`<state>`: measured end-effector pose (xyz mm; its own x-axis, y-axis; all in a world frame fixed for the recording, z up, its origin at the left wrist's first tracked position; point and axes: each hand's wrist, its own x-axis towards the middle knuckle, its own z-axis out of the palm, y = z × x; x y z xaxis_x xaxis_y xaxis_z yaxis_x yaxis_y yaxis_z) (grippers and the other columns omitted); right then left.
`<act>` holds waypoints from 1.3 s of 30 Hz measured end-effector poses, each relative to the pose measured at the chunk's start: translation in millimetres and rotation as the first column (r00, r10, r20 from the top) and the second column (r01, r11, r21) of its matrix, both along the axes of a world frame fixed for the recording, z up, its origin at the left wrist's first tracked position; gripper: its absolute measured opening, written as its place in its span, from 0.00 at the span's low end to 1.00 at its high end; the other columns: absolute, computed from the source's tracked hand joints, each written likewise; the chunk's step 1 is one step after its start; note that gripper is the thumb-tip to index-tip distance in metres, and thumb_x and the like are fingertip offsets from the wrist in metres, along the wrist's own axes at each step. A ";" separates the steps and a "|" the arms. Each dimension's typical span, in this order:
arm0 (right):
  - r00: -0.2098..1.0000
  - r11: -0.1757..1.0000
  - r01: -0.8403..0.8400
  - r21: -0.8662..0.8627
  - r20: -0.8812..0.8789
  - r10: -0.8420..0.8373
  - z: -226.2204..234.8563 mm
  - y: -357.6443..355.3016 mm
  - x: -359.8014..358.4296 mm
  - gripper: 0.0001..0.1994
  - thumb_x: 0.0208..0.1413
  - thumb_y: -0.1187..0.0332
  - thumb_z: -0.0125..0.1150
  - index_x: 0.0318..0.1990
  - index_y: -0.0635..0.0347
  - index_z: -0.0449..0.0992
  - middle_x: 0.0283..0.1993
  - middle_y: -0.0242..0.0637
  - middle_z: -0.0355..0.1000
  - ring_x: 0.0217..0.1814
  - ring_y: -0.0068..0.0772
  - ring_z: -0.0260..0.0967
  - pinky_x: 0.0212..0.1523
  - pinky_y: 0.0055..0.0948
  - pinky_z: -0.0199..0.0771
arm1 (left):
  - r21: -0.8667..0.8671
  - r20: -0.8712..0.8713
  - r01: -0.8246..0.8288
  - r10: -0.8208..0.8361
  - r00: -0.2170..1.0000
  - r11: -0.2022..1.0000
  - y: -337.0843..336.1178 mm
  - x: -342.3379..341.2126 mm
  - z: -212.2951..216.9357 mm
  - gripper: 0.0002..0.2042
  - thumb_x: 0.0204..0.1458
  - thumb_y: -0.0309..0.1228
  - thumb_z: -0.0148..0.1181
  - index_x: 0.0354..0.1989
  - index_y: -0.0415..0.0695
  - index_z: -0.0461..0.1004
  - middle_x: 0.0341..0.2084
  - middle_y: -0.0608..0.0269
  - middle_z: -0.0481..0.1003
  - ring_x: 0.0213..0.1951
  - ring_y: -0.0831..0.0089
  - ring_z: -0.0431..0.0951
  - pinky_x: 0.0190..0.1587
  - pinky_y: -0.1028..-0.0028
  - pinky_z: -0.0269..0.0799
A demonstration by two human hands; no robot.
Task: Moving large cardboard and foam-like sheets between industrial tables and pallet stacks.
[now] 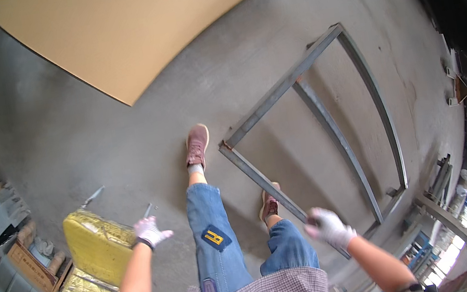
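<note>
My left hand (pixel 148 231), in a white and pinkish glove, has its fingers and thumb apart and holds nothing. It is closest to a yellow padded chair (pixel 100 241) partly wrapped in clear plastic. My right hand (pixel 327 227), gloved alike, overlaps one bar of a grey metal frame (pixel 274 93). Its fingers look curled and are blurred, so whether they touch or grip that bar I cannot make out. The frame is rectangular with a crossbar in the middle, and one bar passes in front of my right shoe (pixel 269 200).
A large tan panel (pixel 155 25) spans the upper left, one corner pointing toward me. Small metal tools (pixel 94 196) lie near the chair. Cardboard boxes (pixel 30 270) stand along the left wall. Metal stock and racks (pixel 439 230) fill the right side. Grey concrete floor (pixel 124 144) lies between.
</note>
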<state>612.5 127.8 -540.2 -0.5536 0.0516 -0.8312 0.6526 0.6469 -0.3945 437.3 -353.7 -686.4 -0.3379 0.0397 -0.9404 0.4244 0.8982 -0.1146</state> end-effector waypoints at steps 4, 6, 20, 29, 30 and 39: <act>0.836 0.859 -0.438 0.266 -0.232 0.498 -153.3 10.2 -148.5 0.22 0.46 0.50 0.60 0.38 0.62 0.71 0.41 0.45 0.67 0.48 0.46 0.65 0.51 0.40 0.63 | -0.319 0.169 0.031 0.025 0.985 0.947 -37.5 -53.2 -52.7 0.32 0.41 0.62 0.54 0.45 0.47 0.76 0.47 0.56 0.75 0.53 0.65 0.71 0.57 0.63 0.57; 0.792 0.857 -0.396 0.329 -0.350 0.500 -220.4 0.7 -222.4 0.20 0.47 0.52 0.60 0.38 0.61 0.71 0.41 0.46 0.67 0.48 0.47 0.63 0.53 0.40 0.62 | -0.451 0.250 0.073 0.047 0.967 0.889 -67.6 -56.8 -77.5 0.32 0.46 0.61 0.49 0.50 0.48 0.75 0.51 0.57 0.73 0.56 0.64 0.70 0.61 0.61 0.54; 0.699 0.659 -0.576 0.484 -0.126 0.704 -367.3 -30.9 -231.4 0.16 0.51 0.58 0.49 0.37 0.59 0.77 0.47 0.45 0.74 0.58 0.46 0.65 0.64 0.45 0.53 | -0.455 0.524 0.265 0.014 0.851 0.850 -118.9 -11.4 -150.8 0.42 0.43 0.70 0.44 0.47 0.41 0.75 0.46 0.52 0.75 0.50 0.57 0.74 0.52 0.66 0.67; 0.661 0.690 -0.519 0.504 -0.275 0.698 -375.0 -26.0 -220.5 0.11 0.46 0.62 0.53 0.30 0.58 0.76 0.40 0.41 0.75 0.52 0.42 0.68 0.58 0.42 0.59 | -0.133 0.718 0.295 -0.113 0.686 0.946 -60.6 77.9 -159.2 0.39 0.40 0.68 0.50 0.48 0.45 0.75 0.48 0.50 0.74 0.52 0.57 0.73 0.53 0.59 0.66; 0.661 0.691 -0.525 0.497 -0.273 0.699 -374.2 -23.8 -217.8 0.11 0.46 0.62 0.53 0.30 0.58 0.76 0.40 0.41 0.75 0.52 0.42 0.68 0.58 0.42 0.59 | -0.125 0.748 0.265 -0.084 0.658 0.956 -33.4 75.3 -157.2 0.36 0.42 0.65 0.51 0.49 0.47 0.75 0.48 0.50 0.74 0.52 0.56 0.73 0.54 0.59 0.65; 0.683 0.772 -0.526 0.356 -0.364 0.633 -361.4 3.6 -192.1 0.12 0.46 0.60 0.53 0.33 0.57 0.75 0.38 0.37 0.73 0.48 0.38 0.68 0.56 0.38 0.61 | 0.044 0.743 -0.099 0.033 0.669 0.994 126.7 54.6 -185.1 0.32 0.45 0.59 0.53 0.51 0.45 0.74 0.48 0.52 0.74 0.52 0.58 0.73 0.54 0.59 0.66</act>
<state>420.4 131.4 -901.7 -0.8265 -0.2673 -0.4955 -0.0943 0.9334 -0.3463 491.9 -227.0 -871.5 0.4631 0.1252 -0.8774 0.2796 0.9188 0.2786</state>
